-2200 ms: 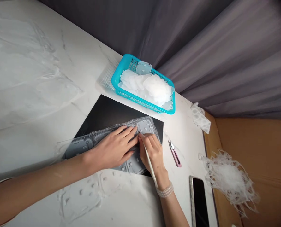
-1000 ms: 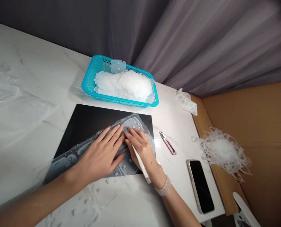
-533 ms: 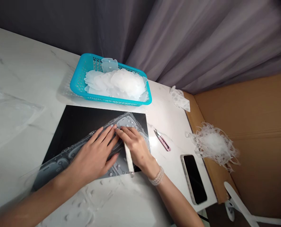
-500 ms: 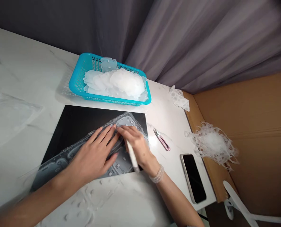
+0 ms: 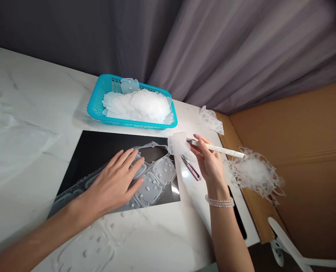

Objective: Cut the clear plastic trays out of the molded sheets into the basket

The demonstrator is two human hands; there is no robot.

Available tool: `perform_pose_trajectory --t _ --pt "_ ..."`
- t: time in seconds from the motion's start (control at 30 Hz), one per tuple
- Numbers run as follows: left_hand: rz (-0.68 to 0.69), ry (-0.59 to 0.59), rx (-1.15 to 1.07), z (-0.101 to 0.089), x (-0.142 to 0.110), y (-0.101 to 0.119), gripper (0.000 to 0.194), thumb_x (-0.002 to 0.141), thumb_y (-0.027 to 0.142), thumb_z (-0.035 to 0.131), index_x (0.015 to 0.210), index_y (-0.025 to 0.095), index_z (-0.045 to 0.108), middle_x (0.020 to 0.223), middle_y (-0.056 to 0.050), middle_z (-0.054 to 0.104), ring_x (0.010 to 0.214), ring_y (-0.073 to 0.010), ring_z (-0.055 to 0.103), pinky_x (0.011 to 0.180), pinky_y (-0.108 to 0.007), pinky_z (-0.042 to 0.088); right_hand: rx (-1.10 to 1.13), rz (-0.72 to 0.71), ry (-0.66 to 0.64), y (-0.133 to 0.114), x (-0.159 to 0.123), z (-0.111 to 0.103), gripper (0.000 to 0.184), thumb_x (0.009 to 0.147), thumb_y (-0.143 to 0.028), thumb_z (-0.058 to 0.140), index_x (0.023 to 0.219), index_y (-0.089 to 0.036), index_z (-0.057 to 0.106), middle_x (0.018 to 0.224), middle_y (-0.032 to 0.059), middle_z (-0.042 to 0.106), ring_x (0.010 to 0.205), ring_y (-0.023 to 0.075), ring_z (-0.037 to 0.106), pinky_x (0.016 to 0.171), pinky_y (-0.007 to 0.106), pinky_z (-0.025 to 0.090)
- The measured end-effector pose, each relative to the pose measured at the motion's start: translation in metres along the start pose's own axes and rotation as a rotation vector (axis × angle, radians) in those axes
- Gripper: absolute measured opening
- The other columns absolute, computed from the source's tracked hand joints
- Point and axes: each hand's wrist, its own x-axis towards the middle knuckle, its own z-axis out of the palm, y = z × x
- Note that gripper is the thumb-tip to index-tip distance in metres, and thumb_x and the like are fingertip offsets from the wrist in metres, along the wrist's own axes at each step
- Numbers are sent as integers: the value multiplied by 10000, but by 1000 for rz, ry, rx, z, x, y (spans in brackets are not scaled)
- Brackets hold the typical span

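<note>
Pressing my left grip [image 5: 114, 181], fingers spread flat, on the clear moulded sheet [image 5: 159, 181] over the black board [image 5: 97, 155], I now see a gap near the sheet's top edge. A cloudy piece [image 5: 178, 143] has come away and sits at the tip of the white stick [image 5: 219, 149], pinched in my right grip [image 5: 209, 160], just above the small snips [image 5: 191, 169].

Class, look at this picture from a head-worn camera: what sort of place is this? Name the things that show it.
Probably a small hand-finishing bench for moulded plastic parts: a clear moulded sheet on a black board, a pale-handled tool in the right hand, thread snips, and a blue basket piled with clear pieces.
</note>
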Motion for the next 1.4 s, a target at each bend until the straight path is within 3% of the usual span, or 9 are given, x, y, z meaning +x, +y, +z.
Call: perform_pose_trajectory --t 0.1,0.17,0.27,0.47,0.67,0.9,1.03,1.23,1.4 --pt "-305 -25 -591 -11 23 12 548 947 532 430 1312 172 625 1351 -142 625 1282 -328 549 1076 -504 430 -91 -64 -187 -21 -26 26 261 931 -387 628 1106 -225 735 1109 85 748 1047 245 711 990 468 552" --pt "-537 -145 -1110 -14 39 17 641 926 647 386 1167 143 701 1098 -154 738 1047 -315 685 911 -450 538 -233 -90 -467 -35 -42 36 263 948 -381 606 1130 -246 739 1149 72 744 1099 251 692 1018 472 532" --pt "-689 -261 -1523 -10 54 19 532 848 606 584 961 114 751 905 -141 762 827 -263 721 738 -353 566 -356 -115 -783 -48 -52 40 279 969 -387 567 1157 -257 727 1176 53 738 1163 240 661 1051 458 502" --pt "-635 -135 -1304 -4 48 11 342 726 355 808 982 132 766 957 -115 773 893 -225 721 754 -269 536 -457 -77 -316 -27 -19 43 326 979 -446 493 765 -208 558 741 23 695 741 168 655 717 302 492" --pt "-542 -77 -1157 -3 48 13 309 739 399 796 920 149 783 918 -90 772 879 -237 716 751 -268 538 -429 22 -439 -7 -15 69 393 795 -306 649 671 -240 283 608 -83 321 546 93 291 518 239 242" --pt "-530 233 -976 -2 45 21 264 750 367 788 932 177 801 916 -52 784 887 -243 722 742 -255 560 -600 -220 -291 8 -13 62 316 798 -245 557 644 -242 281 595 -55 346 594 123 371 580 256 283" --pt "-600 391 -1199 -9 46 13 256 742 347 809 928 174 778 934 -60 781 911 -225 728 806 -283 582 -665 -195 -234 17 1 42 340 808 -278 581 637 -247 289 567 -62 327 568 125 392 573 262 286" --pt "-740 253 -1521 -16 48 2 177 795 203 746 954 128 756 968 -93 769 896 -194 731 764 -256 586 -520 -215 -170 6 -4 44 358 855 -378 609 688 -245 322 647 -40 465 674 147 494 661 279 370" --pt "-800 171 -1629 -18 48 6 158 848 193 655 944 114 752 1009 -110 761 917 -207 724 772 -287 601 -146 70 -367 -7 -25 65 381 827 -347 666 710 -246 318 637 -64 434 653 138 519 642 272 393"
